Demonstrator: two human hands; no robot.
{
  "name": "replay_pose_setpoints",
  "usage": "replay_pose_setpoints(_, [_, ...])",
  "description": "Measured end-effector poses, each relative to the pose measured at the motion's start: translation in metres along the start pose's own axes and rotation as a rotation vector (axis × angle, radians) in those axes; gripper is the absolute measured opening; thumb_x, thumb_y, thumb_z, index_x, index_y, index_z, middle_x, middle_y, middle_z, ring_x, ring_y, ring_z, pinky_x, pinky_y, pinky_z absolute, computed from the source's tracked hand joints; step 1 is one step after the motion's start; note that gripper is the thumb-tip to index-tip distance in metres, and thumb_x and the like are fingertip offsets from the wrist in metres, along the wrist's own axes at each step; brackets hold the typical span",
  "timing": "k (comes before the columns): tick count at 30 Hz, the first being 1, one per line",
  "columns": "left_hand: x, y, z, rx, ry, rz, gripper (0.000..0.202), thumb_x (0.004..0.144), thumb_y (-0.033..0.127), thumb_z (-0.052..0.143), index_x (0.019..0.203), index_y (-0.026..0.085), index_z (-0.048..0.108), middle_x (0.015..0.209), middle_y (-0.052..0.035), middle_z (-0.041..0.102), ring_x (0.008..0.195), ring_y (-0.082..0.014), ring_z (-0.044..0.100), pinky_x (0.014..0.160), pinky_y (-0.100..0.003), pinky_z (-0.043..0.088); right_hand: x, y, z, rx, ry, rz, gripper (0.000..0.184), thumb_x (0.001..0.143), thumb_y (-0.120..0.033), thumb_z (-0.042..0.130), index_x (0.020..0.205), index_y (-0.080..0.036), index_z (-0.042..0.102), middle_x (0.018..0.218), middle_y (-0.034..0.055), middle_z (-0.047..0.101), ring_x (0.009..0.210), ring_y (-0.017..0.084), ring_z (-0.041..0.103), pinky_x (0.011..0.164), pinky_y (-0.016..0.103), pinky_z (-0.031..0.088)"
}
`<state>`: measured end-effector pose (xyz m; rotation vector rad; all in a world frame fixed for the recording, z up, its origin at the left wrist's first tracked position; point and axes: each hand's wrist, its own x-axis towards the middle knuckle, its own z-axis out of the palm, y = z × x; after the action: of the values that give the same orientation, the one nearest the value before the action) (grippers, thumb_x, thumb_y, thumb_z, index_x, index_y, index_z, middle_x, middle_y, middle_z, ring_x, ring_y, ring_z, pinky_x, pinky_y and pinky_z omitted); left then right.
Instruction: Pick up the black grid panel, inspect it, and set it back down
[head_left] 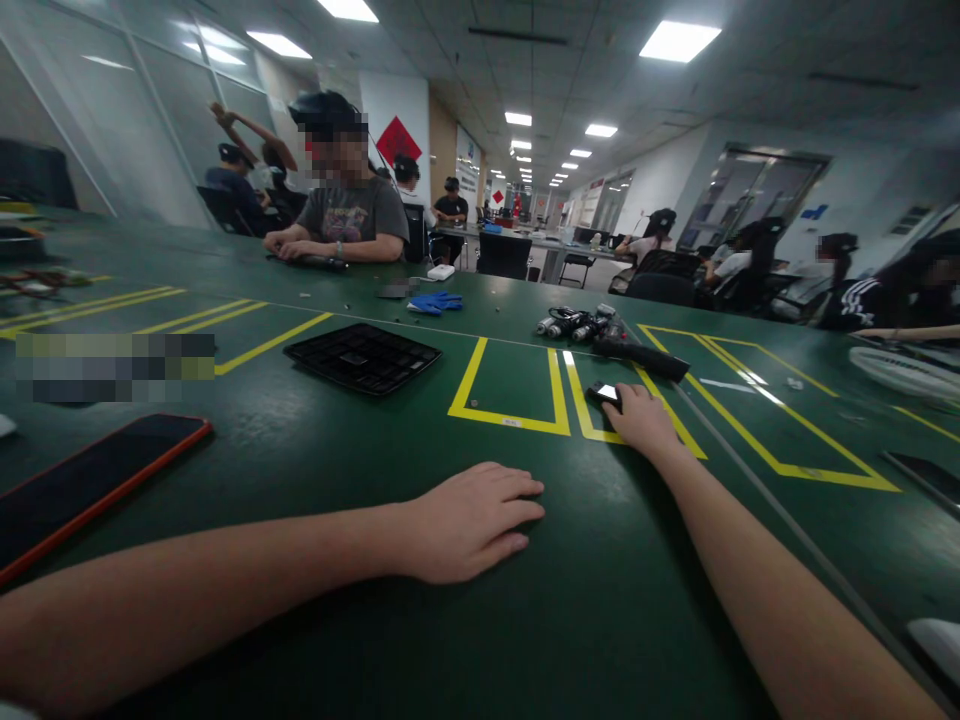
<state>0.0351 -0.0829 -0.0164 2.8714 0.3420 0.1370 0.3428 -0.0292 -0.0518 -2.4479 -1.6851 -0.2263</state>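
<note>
Green surface (pixel 300 440) is bearing yellow tape outlines (pixel 510 423) | right hand (pixel 646 420) is holding a small black device (pixel 602 393) within one outline, near bundled cables (pixel 559 325) | left hand (pixel 472 522) is lying palm-down, slightly spread, on the same surface

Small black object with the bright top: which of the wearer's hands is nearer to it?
Right. The right hand touches the small black object; the left hand is apart from it, closer to the camera and farther left.
</note>
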Motion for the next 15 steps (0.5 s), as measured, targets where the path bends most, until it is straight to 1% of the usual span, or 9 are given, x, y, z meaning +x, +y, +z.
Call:
replay_pose_setpoints(2, [0.008, -0.012, -0.003, 0.070, 0.053, -0.042, 0.031, 0.089, 0.028, 0.038, 0.115, 0.019, 0.053, 0.119, -0.0074, 0.055, 0.109, -0.0201, 0.050, 0.093, -0.034, 0.037, 0.000, -0.002, 0.002, -0.002, 0.014, -0.005, 0.046, 0.085, -0.040, 0.036, 0.120, -0.012, 0.047, 0.119, 0.0183, 0.050, 0.110, 0.032, 0.047, 0.088, 0.044, 0.038])
replay_pose_setpoints(3, [0.014, -0.022, -0.006, 0.116, 0.095, -0.096, 0.029, 0.089, 0.028, 0.037, 0.110, 0.018, 0.055, 0.111, -0.0080, 0.057, 0.101, -0.0201, 0.052, 0.088, -0.034, 0.040, 0.000, -0.003, 0.002, -0.008, 0.024, -0.008, 0.046, 0.084, -0.039, 0.036, 0.119, -0.012, 0.047, 0.118, 0.0186, 0.050, 0.109, 0.031, 0.047, 0.088, 0.044, 0.038])
replay_pose_setpoints(4, [0.019, -0.033, -0.008, 0.162, 0.147, -0.174, 0.028, 0.090, 0.029, 0.036, 0.106, 0.016, 0.055, 0.106, -0.0088, 0.058, 0.095, -0.0203, 0.054, 0.083, -0.034, 0.042, 0.000, -0.004, 0.002, -0.010, 0.033, -0.011, 0.045, 0.084, -0.039, 0.036, 0.119, -0.012, 0.048, 0.117, 0.0185, 0.051, 0.109, 0.031, 0.047, 0.088, 0.043, 0.038])
replay_pose_setpoints(6, [0.030, -0.059, -0.015, 0.228, 0.250, -0.379, 0.029, 0.089, 0.034, 0.036, 0.101, 0.015, 0.054, 0.099, -0.0108, 0.056, 0.088, -0.0215, 0.054, 0.075, -0.034, 0.043, 0.000, -0.005, 0.001, -0.009, 0.038, -0.016, 0.045, 0.084, -0.040, 0.036, 0.119, -0.013, 0.048, 0.117, 0.0179, 0.051, 0.107, 0.031, 0.048, 0.087, 0.042, 0.038])
replay_pose_setpoints(8, [0.037, -0.084, -0.019, 0.213, 0.293, -0.567, 0.029, 0.086, 0.039, 0.042, 0.095, 0.014, 0.053, 0.093, -0.0121, 0.056, 0.085, -0.0235, 0.054, 0.072, -0.035, 0.043, 0.000, -0.005, 0.000, -0.015, 0.033, -0.010, 0.045, 0.084, -0.040, 0.036, 0.119, -0.013, 0.048, 0.116, 0.0177, 0.052, 0.105, 0.031, 0.049, 0.085, 0.042, 0.039])
replay_pose_setpoints(9, [0.039, -0.094, -0.020, 0.159, 0.293, -0.627, 0.027, 0.084, 0.039, 0.046, 0.089, 0.014, 0.053, 0.089, -0.0115, 0.056, 0.084, -0.0241, 0.054, 0.072, -0.035, 0.043, 0.001, -0.005, 0.001, -0.021, 0.028, -0.007, 0.045, 0.084, -0.040, 0.036, 0.119, -0.013, 0.048, 0.116, 0.0176, 0.052, 0.105, 0.031, 0.049, 0.085, 0.042, 0.039])
replay_pose_setpoints(11, [0.039, -0.107, -0.019, -0.098, 0.323, -0.678, 0.016, 0.080, 0.031, 0.054, 0.077, 0.015, 0.053, 0.078, -0.0082, 0.055, 0.083, -0.0245, 0.054, 0.075, -0.037, 0.041, 0.001, -0.005, 0.001, -0.035, 0.023, -0.006, 0.046, 0.084, -0.039, 0.037, 0.119, -0.013, 0.048, 0.116, 0.0175, 0.052, 0.105, 0.032, 0.050, 0.084, 0.041, 0.039])
replay_pose_setpoints(13, [0.035, -0.112, -0.020, -0.414, 0.406, -0.668, 0.013, 0.076, 0.021, 0.060, 0.068, 0.015, 0.052, 0.072, -0.0044, 0.052, 0.084, -0.0228, 0.054, 0.079, -0.035, 0.039, 0.001, -0.006, 0.001, -0.042, 0.022, -0.013, 0.046, 0.084, -0.039, 0.037, 0.118, -0.012, 0.048, 0.116, 0.0175, 0.052, 0.105, 0.032, 0.049, 0.084, 0.041, 0.040])
replay_pose_setpoints(15, [0.029, -0.114, -0.027, -0.639, 0.486, -0.667, 0.014, 0.073, 0.016, 0.062, 0.064, 0.015, 0.052, 0.068, -0.0024, 0.051, 0.080, -0.0199, 0.054, 0.075, -0.031, 0.040, 0.000, -0.007, 0.000, -0.045, 0.020, -0.020, 0.045, 0.084, -0.039, 0.037, 0.118, -0.012, 0.048, 0.117, 0.0176, 0.052, 0.105, 0.032, 0.049, 0.083, 0.041, 0.040])
